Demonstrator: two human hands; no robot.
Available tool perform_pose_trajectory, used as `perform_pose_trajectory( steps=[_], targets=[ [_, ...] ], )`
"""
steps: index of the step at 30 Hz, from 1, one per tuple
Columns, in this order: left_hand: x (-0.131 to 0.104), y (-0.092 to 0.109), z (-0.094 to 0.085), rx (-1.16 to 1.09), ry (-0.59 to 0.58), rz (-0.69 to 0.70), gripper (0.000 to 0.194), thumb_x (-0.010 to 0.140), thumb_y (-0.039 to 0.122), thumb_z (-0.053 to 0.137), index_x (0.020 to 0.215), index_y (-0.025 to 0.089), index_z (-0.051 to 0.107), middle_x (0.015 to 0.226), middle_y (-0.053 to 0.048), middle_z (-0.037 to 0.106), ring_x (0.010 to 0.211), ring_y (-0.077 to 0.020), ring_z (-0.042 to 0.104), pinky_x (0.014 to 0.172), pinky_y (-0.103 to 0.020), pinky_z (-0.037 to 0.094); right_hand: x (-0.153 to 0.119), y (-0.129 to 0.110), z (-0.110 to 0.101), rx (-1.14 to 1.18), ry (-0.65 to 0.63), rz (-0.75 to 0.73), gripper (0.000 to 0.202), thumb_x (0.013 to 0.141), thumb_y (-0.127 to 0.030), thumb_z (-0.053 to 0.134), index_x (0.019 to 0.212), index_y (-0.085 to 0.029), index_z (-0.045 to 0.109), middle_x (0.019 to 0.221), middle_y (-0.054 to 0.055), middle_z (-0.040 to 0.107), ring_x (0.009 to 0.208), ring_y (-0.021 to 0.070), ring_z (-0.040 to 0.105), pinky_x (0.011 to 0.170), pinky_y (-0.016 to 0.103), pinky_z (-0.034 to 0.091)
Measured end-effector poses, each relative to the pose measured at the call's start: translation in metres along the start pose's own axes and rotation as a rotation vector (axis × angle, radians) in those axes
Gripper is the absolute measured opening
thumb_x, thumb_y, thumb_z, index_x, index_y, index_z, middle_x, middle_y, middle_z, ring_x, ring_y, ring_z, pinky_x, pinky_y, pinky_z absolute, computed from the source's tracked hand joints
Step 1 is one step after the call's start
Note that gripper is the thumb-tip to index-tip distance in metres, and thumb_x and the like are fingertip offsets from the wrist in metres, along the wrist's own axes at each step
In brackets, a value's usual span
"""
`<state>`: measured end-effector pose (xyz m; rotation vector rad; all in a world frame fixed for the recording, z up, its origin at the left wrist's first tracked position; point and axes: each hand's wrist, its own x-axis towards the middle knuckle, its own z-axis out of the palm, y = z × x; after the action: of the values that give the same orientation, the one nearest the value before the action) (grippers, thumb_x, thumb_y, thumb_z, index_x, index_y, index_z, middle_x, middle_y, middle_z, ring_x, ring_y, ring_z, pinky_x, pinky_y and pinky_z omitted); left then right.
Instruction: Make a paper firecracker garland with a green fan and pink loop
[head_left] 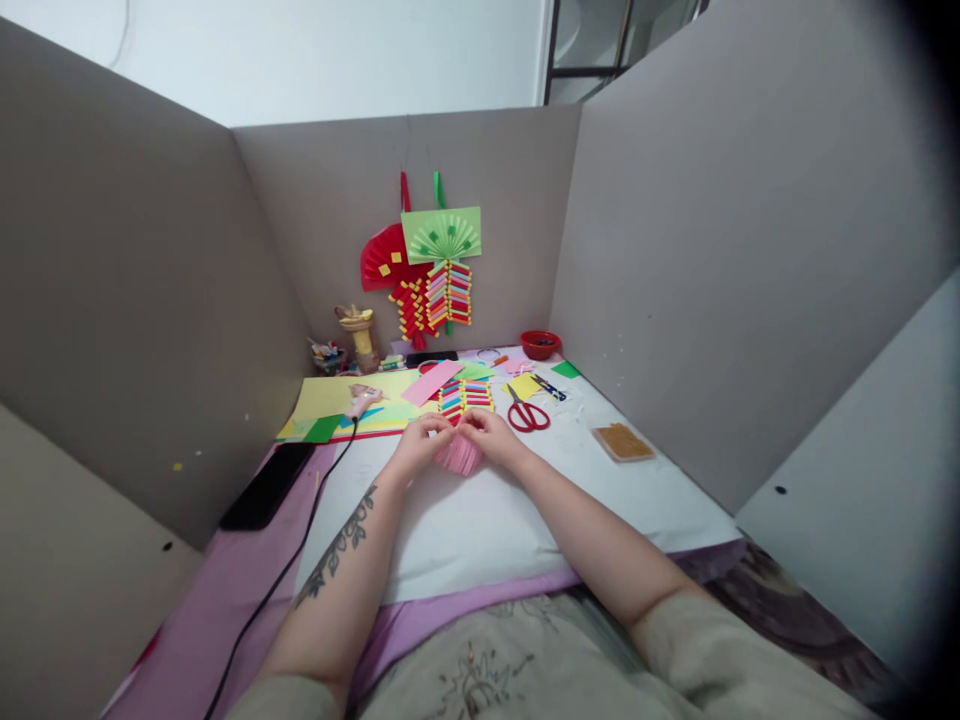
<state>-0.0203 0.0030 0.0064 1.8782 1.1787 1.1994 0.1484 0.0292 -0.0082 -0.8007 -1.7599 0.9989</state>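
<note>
A pink paper tassel (460, 460), cut into thin strips, hangs between my hands just above the white sheet. My left hand (422, 446) pinches its upper edge from the left, thumb and finger together. On the other side my right hand (491, 436) grips the same top edge, its fingertips almost meeting the left ones. Directly behind my fingers lies a row of small coloured paper rolls (466, 398) with yellow ends. Red-handled scissors (529, 414) rest to the right of my right hand. The pinched edge itself is partly hidden by my fingers.
A pink glue gun (364, 400) lies at left, its black cord (294, 560) running to the front. Nearby are a black phone (268, 487), a cutter knife (550, 388), a brown pad (624, 442) and a red bowl (540, 345). Paper ornaments (442, 240) hang on the grey partition.
</note>
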Motion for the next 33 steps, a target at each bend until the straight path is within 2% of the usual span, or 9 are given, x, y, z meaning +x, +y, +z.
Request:
perform_pose_trajectory(
  steps=[5, 10, 16, 19, 23, 33],
  targets=[
    [0.000, 0.004, -0.001, 0.036, 0.041, -0.033, 0.018, 0.075, 0.029, 0.059, 0.065, 0.016, 0.064, 0.083, -0.005, 0.061, 0.079, -0.0161, 0.057, 0.073, -0.027, 0.043, 0.000, 0.004, 0.002, 0.062, -0.020, 0.028, 0.017, 0.075, -0.033, 0.059, 0.077, -0.016, 0.057, 0.069, -0.002, 0.055, 0.063, 0.0117, 0.049, 0.059, 0.024, 0.038],
    [0.001, 0.007, -0.002, 0.109, 0.079, 0.012, 0.019, 0.074, 0.030, 0.060, 0.061, 0.017, 0.064, 0.080, -0.004, 0.061, 0.080, -0.0166, 0.056, 0.076, -0.028, 0.043, 0.000, 0.005, 0.003, 0.025, -0.009, 0.048, 0.018, 0.074, -0.034, 0.060, 0.072, -0.016, 0.058, 0.063, -0.003, 0.053, 0.057, 0.0107, 0.046, 0.054, 0.023, 0.036],
    [0.001, 0.004, -0.001, 0.133, 0.086, 0.017, 0.015, 0.073, 0.029, 0.062, 0.066, 0.018, 0.066, 0.082, -0.004, 0.061, 0.082, -0.0173, 0.056, 0.078, -0.030, 0.044, -0.001, 0.005, 0.004, 0.138, -0.115, 0.155, 0.020, 0.075, -0.036, 0.059, 0.074, -0.016, 0.058, 0.064, -0.001, 0.057, 0.055, 0.0113, 0.050, 0.050, 0.022, 0.037],
    [0.001, 0.003, -0.001, 0.118, 0.083, 0.006, 0.016, 0.074, 0.031, 0.061, 0.066, 0.017, 0.066, 0.083, -0.005, 0.061, 0.081, -0.0169, 0.056, 0.077, -0.029, 0.044, 0.000, 0.010, 0.005, 0.156, -0.092, 0.177, 0.020, 0.074, -0.036, 0.060, 0.073, -0.016, 0.057, 0.063, -0.002, 0.055, 0.055, 0.0107, 0.048, 0.051, 0.022, 0.036],
    [0.000, 0.003, -0.001, 0.074, 0.041, 0.003, 0.022, 0.076, 0.033, 0.059, 0.063, 0.016, 0.063, 0.080, -0.004, 0.061, 0.078, -0.0161, 0.056, 0.073, -0.027, 0.043, 0.002, 0.014, 0.005, 0.100, -0.018, 0.114, 0.021, 0.073, -0.035, 0.062, 0.070, -0.016, 0.054, 0.061, -0.004, 0.050, 0.054, 0.0097, 0.044, 0.051, 0.021, 0.034],
    [0.001, 0.005, -0.003, -0.060, -0.027, -0.078, 0.021, 0.073, 0.035, 0.060, 0.065, 0.015, 0.062, 0.076, -0.003, 0.059, 0.072, -0.0148, 0.053, 0.067, -0.025, 0.041, 0.001, 0.004, 0.002, 0.146, 0.011, 0.027, 0.016, 0.071, -0.030, 0.063, 0.071, -0.017, 0.055, 0.064, -0.004, 0.052, 0.060, 0.0108, 0.047, 0.059, 0.024, 0.038]
  ],
)
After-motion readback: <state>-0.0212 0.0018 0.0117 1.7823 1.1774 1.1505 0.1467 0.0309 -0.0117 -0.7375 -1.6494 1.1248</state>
